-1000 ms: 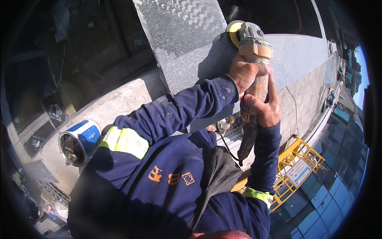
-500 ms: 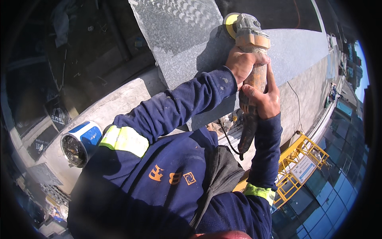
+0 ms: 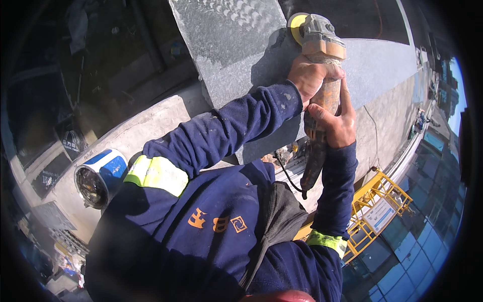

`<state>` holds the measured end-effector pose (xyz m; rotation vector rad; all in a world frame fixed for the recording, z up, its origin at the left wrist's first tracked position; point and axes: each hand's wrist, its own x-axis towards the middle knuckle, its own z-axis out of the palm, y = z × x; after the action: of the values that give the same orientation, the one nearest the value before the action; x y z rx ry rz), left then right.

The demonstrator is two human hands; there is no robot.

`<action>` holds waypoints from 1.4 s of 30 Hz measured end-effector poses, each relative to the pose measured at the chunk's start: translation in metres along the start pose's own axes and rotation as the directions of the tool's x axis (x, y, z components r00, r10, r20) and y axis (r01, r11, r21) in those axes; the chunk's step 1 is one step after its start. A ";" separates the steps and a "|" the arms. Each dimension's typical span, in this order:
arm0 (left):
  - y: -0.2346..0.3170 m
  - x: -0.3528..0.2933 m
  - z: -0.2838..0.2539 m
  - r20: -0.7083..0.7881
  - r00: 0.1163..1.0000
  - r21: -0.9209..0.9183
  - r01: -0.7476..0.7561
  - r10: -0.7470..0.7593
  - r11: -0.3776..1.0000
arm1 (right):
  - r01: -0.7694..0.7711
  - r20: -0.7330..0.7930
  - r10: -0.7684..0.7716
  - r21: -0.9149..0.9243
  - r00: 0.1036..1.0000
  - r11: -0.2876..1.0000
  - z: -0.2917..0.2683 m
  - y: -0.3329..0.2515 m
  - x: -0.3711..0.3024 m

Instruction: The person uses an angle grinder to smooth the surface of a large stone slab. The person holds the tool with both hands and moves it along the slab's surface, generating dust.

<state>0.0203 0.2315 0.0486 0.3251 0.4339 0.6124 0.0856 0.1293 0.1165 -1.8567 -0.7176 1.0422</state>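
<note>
A worn angle grinder with an orange and grey body is gripped in both my hands. Its yellow disc is at the far end, close to the face of a grey stone slab; whether it touches cannot be made out. My left hand wraps round the grinder just behind its head. Lower down the body, my right hand closes on the handle from the right, thumb across the top. The black rear grip sticks out below that hand, trailing a dark cord.
A pale concrete ledge runs beneath the slabs. On it, left of my sleeve, lies a blue and white cylindrical container. A yellow lattice frame with a sign stands at the lower right, beside a glass facade. Dark glass panes fill the upper left.
The view has shifted slightly. Both hands keep the same hold, and the grinder stays at about the same place against the slab.
</note>
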 end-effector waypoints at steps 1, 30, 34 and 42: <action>-0.002 -0.001 0.000 -0.008 1.000 0.004 -0.010 0.010 1.000 | 0.021 0.005 -0.021 -0.020 1.000 1.000 0.000 0.001 -0.001; -0.011 -0.002 -0.008 0.033 0.999 0.016 -0.004 0.003 1.000 | 0.009 0.009 -0.009 -0.043 1.000 0.999 -0.006 0.015 -0.003; -0.012 -0.004 -0.008 -0.003 1.000 0.042 -0.012 0.012 0.999 | 0.071 0.016 -0.070 -0.118 0.997 0.991 -0.006 0.018 -0.002; -0.004 0.004 -0.009 -0.016 1.000 0.064 -0.012 0.013 0.998 | 0.068 0.049 -0.065 -0.063 0.997 0.996 -0.004 0.012 0.009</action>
<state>0.0203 0.2325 0.0382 0.3843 0.4684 0.6143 0.0941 0.1288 0.1036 -1.8558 -0.8441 1.0331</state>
